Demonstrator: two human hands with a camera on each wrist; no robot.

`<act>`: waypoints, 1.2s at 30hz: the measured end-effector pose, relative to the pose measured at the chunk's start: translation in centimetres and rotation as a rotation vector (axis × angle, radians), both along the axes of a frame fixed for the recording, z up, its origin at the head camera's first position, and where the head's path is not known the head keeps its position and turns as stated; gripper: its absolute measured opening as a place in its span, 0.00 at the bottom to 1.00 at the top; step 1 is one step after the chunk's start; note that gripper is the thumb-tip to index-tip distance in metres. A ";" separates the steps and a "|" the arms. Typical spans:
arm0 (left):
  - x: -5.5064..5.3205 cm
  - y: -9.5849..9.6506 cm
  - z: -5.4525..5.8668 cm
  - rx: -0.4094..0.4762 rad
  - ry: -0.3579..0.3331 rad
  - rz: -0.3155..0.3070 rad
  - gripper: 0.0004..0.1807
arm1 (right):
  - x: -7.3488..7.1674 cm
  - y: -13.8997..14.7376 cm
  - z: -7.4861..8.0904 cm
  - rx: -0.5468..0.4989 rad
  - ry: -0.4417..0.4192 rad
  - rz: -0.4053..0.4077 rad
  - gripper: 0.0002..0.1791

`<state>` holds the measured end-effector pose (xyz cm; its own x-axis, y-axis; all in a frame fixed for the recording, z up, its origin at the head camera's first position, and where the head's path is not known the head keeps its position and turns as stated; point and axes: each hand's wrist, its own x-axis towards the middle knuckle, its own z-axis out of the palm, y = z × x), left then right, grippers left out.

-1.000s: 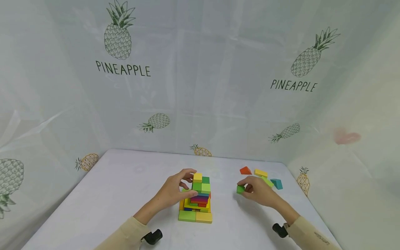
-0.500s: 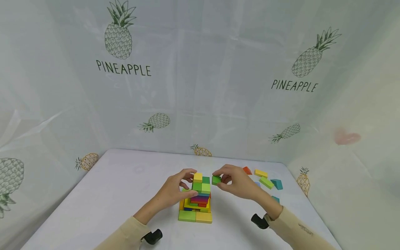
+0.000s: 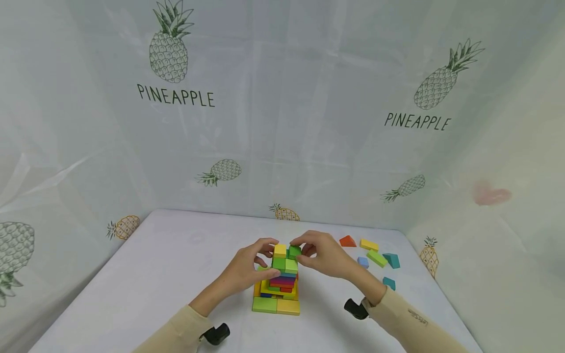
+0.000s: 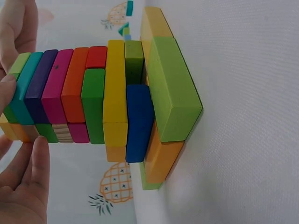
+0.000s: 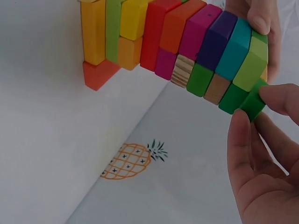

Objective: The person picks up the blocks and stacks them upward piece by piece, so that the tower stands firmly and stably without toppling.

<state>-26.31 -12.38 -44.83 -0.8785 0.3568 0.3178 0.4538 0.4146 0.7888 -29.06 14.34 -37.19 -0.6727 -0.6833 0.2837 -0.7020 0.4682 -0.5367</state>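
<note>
A tower of colourful wooden blocks (image 3: 282, 283) stands on the table. My left hand (image 3: 247, 264) grips its upper part from the left, thumb on the front and fingers round the far side. Between the thumb and fingers of my right hand (image 3: 325, 255) is a small green block (image 5: 254, 103). It is at the tower's top right, against the upper blocks in the right wrist view; whether it bears its weight there I cannot tell. Left of it, a yellow block (image 3: 280, 250) tops the tower. Stacked layers of purple, magenta, orange and blue (image 4: 139, 123) show from the left wrist.
Loose blocks lie at the table's right: a red-orange triangle (image 3: 347, 241), a yellow block (image 3: 369, 244), a light green block (image 3: 376, 258), a blue block (image 3: 363, 262) and two teal pieces (image 3: 391, 260). A pineapple-print curtain (image 3: 309, 122) hangs behind the table.
My right hand has carried the green block leftward from near the loose blocks to the tower's top right. My left hand stays on the tower.
</note>
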 end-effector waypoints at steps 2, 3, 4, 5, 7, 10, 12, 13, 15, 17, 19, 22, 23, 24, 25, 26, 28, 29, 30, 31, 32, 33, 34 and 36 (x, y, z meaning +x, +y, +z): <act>0.0 0.0 0.0 0.002 -0.002 0.002 0.38 | 0.0 -0.1 -0.1 -0.003 -0.012 -0.003 0.17; 0.0 0.0 0.0 0.003 -0.001 0.001 0.38 | 0.0 -0.1 -0.1 -0.004 -0.021 -0.006 0.16; 0.0 0.0 0.0 0.003 -0.001 0.002 0.37 | 0.0 -0.2 -0.1 -0.003 -0.027 -0.010 0.16; 0.0 -0.1 0.0 0.003 -0.001 0.003 0.37 | 0.0 -0.3 -0.2 -0.002 -0.033 -0.014 0.16; 0.0 -0.1 -0.1 0.003 0.000 0.003 0.37 | 0.0 -0.3 -0.3 0.001 -0.042 -0.022 0.16; 0.0 -0.1 -0.1 0.006 -0.004 0.003 0.37 | -0.1 -0.5 -0.3 0.002 -0.047 -0.027 0.16; -0.1 -0.1 -0.1 0.007 -0.005 0.004 0.38 | -0.2 -0.6 -0.4 0.000 -0.049 -0.026 0.16; -0.1 -0.1 -0.1 0.007 -0.006 0.003 0.38 | -0.2 -0.6 -0.4 -0.001 -0.051 -0.026 0.16; -0.1 -0.2 -0.1 0.008 -0.005 0.001 0.38 | -0.2 -0.7 -0.4 -0.003 -0.055 -0.029 0.16; 0.0 -0.2 0.0 0.007 -0.003 0.000 0.38 | -0.2 -0.7 -0.4 -0.003 -0.057 -0.032 0.16; 0.0 -0.1 0.1 0.008 -0.001 -0.001 0.38 | -0.2 -0.7 -0.4 -0.001 -0.057 -0.033 0.17; 0.1 -0.1 0.2 0.006 0.004 -0.003 0.38 | -0.2 -0.5 -0.5 0.002 -0.042 -0.034 0.18; 0.1 -0.1 0.2 0.005 0.006 -0.004 0.38 | -0.2 -0.3 -0.4 0.001 -0.035 -0.039 0.19; 0.1 -0.1 0.2 0.004 0.007 -0.005 0.38 | -0.2 -0.1 -0.4 -0.002 -0.027 -0.043 0.19; 0.1 -0.1 0.2 0.003 0.007 -0.005 0.39 | -0.1 0.1 -0.4 -0.005 -0.016 -0.050 0.20; 0.1 -0.1 0.2 0.001 0.008 -0.005 0.39 | -0.2 0.5 -0.4 -0.010 -0.004 -0.058 0.20; 0.1 -0.1 0.2 0.000 0.004 -0.003 0.38 | -0.2 1.3 -0.3 -0.019 0.017 -0.076 0.20; 0.1 0.0 0.2 -0.001 0.002 -0.001 0.38 | -0.3 1.9 -0.3 -0.020 0.030 -0.090 0.20; 0.1 0.0 0.2 -0.001 0.000 0.001 0.38 | -0.3 2.4 -0.3 -0.018 0.039 -0.104 0.20; 0.1 0.0 0.1 0.000 -0.003 0.002 0.38 | -0.4 3.1 -0.3 -0.015 0.050 -0.117 0.20; 0.1 0.0 0.1 0.002 -0.004 0.002 0.38 | -0.5 3.8 -0.3 -0.010 0.059 -0.133 0.20; 0.1 0.0 0.1 0.003 -0.005 0.001 0.38 | -0.5 4.5 -0.4 -0.007 0.069 -0.147 0.19; 0.1 -0.1 0.1 0.005 -0.003 0.000 0.38 | -0.6 5.2 -0.5 -0.003 0.081 -0.167 0.19; 0.1 -0.1 0.0 0.007 0.003 -0.006 0.38 | -0.9 6.9 -0.9 -0.006 0.112 -0.183 0.19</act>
<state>-26.17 -12.50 -44.80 -0.8755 0.3594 0.3231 0.4585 0.4062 0.7904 -30.00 21.28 -38.09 -0.7495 -0.5507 0.3674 -0.6609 0.5902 -0.4635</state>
